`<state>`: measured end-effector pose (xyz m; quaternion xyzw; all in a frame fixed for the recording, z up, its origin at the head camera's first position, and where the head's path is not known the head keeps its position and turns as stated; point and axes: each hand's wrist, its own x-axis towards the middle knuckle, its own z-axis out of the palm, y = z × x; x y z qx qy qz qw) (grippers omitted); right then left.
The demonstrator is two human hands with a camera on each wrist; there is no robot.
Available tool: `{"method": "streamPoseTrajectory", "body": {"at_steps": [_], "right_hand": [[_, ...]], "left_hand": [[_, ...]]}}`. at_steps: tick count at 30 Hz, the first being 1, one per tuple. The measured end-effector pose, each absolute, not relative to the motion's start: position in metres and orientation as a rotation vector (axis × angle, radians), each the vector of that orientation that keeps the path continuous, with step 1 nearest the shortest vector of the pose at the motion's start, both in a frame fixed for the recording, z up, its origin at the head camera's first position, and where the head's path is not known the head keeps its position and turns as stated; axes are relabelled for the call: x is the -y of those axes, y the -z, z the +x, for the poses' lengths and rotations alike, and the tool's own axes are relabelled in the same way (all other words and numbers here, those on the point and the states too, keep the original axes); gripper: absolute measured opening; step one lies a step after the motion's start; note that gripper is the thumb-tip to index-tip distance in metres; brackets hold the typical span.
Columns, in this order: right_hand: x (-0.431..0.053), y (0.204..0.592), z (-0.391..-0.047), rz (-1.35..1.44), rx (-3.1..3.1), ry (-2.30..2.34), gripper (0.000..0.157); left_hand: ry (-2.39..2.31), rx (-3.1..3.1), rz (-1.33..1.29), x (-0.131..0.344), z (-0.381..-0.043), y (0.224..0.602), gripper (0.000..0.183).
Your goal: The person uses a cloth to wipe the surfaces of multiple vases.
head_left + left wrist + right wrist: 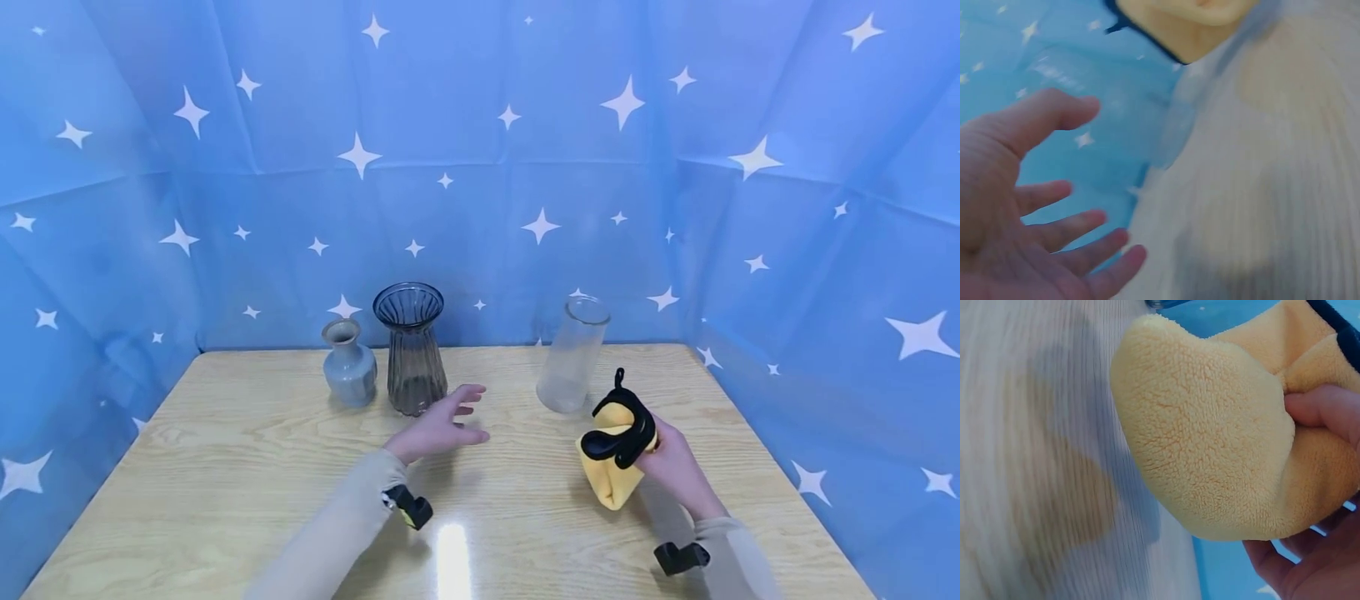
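My right hand (672,468) holds a folded yellow cloth (611,479) with black edging and a black hanging loop, above the right part of the table. In the right wrist view the cloth (1204,437) looks fluffy, with the thumb pressing into its fold and the fingers beneath. Fingers spread, my left hand (438,427) hovers over the middle of the table and holds nothing. Just behind it stands a dark ribbed glass vase (416,367). A clear glass vase (573,358) stands behind the cloth; it shows faintly in the left wrist view.
A small blue-grey vase (350,371) stands left of the dark glass one. All stand on a light wooden table (225,467). Blue curtains (465,100) with white stars enclose the back and both sides.
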<state>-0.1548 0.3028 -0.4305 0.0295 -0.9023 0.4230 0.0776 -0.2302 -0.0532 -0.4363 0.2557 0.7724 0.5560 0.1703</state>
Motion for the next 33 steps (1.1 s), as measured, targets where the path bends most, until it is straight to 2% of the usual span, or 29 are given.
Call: {"method": "streamPoseTrajectory", "body": {"at_steps": [15,27,33], "right_hand": [[-0.324,0.424,-0.141,0.029,2.713,-1.197,0.028],[-0.337,0.427,-0.137,0.029,2.650,-1.184,0.025],[-0.338,0.432,-0.134,0.033,2.634,-1.195,0.023]], "left_hand": [[-1.363,-2.478,0.745,-0.012,-0.259,0.438,0.100],[-1.347,-2.498,0.775,-0.060,-0.283,0.441,0.109],[-1.543,-2.449,0.710,-0.090,-0.292,0.449,0.113]]}}
